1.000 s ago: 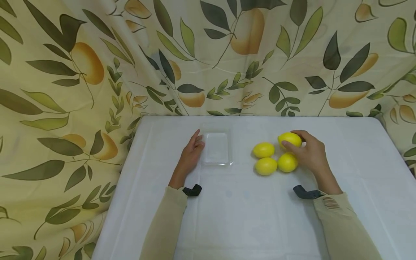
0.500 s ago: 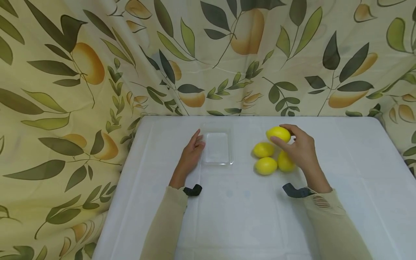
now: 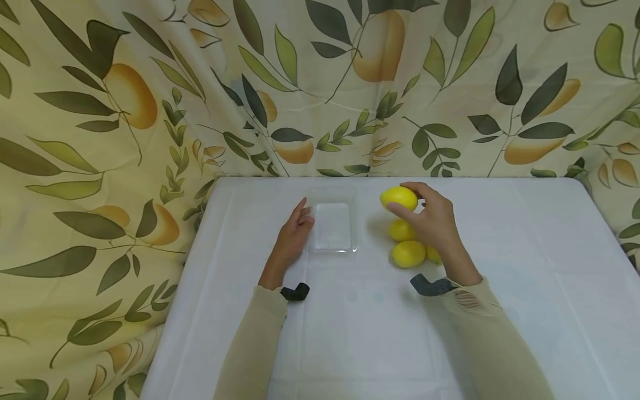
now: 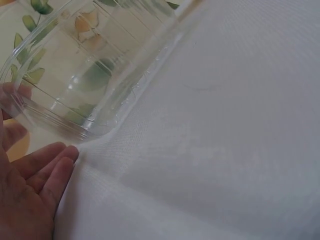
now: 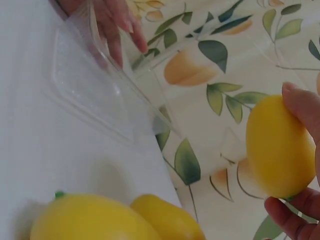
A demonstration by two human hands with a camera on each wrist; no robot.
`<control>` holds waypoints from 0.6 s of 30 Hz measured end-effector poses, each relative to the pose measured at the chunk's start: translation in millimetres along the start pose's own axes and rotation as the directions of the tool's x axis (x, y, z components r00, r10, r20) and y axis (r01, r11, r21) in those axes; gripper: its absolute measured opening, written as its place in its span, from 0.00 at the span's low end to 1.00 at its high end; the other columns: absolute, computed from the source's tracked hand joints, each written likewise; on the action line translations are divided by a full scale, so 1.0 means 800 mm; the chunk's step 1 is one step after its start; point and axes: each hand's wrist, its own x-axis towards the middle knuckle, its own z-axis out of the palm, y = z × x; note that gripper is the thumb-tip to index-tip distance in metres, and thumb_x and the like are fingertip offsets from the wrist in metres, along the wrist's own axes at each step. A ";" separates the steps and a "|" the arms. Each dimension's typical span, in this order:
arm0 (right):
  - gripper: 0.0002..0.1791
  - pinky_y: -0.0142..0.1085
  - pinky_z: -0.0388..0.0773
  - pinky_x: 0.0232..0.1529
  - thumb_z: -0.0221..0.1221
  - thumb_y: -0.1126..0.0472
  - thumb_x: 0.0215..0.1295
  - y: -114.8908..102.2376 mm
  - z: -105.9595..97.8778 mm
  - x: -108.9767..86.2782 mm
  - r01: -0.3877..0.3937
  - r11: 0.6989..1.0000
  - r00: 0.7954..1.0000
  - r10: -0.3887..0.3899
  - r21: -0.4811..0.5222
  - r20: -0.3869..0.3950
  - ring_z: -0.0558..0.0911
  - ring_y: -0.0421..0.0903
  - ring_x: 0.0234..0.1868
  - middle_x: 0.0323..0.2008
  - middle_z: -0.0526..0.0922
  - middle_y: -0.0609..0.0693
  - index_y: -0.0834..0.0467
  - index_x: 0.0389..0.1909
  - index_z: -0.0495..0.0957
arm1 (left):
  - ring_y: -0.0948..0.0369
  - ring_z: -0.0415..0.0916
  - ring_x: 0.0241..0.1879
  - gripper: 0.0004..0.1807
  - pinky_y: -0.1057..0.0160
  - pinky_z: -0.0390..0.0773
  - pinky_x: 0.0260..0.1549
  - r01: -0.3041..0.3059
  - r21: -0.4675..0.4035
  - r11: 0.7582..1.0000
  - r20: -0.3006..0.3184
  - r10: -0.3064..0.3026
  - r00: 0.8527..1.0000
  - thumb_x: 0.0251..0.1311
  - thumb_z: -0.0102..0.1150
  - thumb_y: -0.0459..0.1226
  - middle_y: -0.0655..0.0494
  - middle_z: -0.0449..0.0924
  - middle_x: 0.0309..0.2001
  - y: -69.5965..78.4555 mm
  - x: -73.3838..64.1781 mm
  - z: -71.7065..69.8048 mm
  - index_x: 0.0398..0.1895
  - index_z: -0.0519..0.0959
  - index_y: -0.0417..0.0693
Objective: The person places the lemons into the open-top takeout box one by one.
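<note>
My right hand [image 3: 439, 225] pinches a yellow lemon [image 3: 396, 198] between thumb and fingers, held above the table. In the right wrist view that lemon [image 5: 276, 145] is clear of everything but the hand. Below it on the cloth sit the other lemons [image 3: 408, 254], grouped closely; one is largely hidden behind the right hand. A clear plastic container [image 3: 354, 233] stands left of them, nothing visible inside. My left hand [image 3: 292, 239] rests at its left side with fingers loosely extended; the left wrist view shows the fingertips [image 4: 65, 165] near the container's lower corner.
A white cloth covers the table [image 3: 360, 333], whose far edge meets a curtain [image 3: 350, 111] printed with leaves and fruit. A dark wrist device [image 3: 296, 292] shows on the left wrist and another [image 3: 431, 286] on the right.
My right hand has lifted the lemon from the group and carried it left and a little away from me, toward the container. The left hand and container stay put.
</note>
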 end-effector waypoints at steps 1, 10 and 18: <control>0.39 0.48 0.67 0.53 0.66 0.33 0.61 -0.002 0.003 0.001 -0.003 1.000 1.000 0.003 0.005 0.007 0.75 0.52 0.53 0.54 0.82 0.55 0.54 0.66 0.75 | 0.62 0.72 0.68 0.33 0.51 0.67 0.72 -0.002 -0.002 1.000 -0.002 0.002 1.000 0.75 0.51 0.52 0.64 0.69 0.72 0.000 0.000 0.000 0.80 0.56 0.72; 0.38 0.51 0.70 0.57 0.68 0.35 0.60 -0.014 0.026 0.012 0.023 0.999 1.000 -0.023 0.042 0.020 0.76 0.52 0.54 0.55 0.83 0.53 0.53 0.65 0.76 | 0.61 0.71 0.68 0.34 0.50 0.66 0.72 0.003 -0.009 1.000 0.004 -0.003 1.000 0.75 0.51 0.52 0.63 0.69 0.73 0.000 0.000 0.001 0.81 0.55 0.71; 0.37 0.52 0.71 0.58 0.70 0.37 0.59 -0.023 0.049 0.016 0.029 0.996 0.999 -0.032 0.082 0.037 0.77 0.52 0.55 0.56 0.83 0.53 0.52 0.65 0.76 | 0.60 0.72 0.68 0.34 0.50 0.67 0.71 -0.013 -0.008 1.000 0.003 0.013 1.000 0.75 0.52 0.52 0.62 0.69 0.72 -0.002 0.000 -0.001 0.81 0.56 0.67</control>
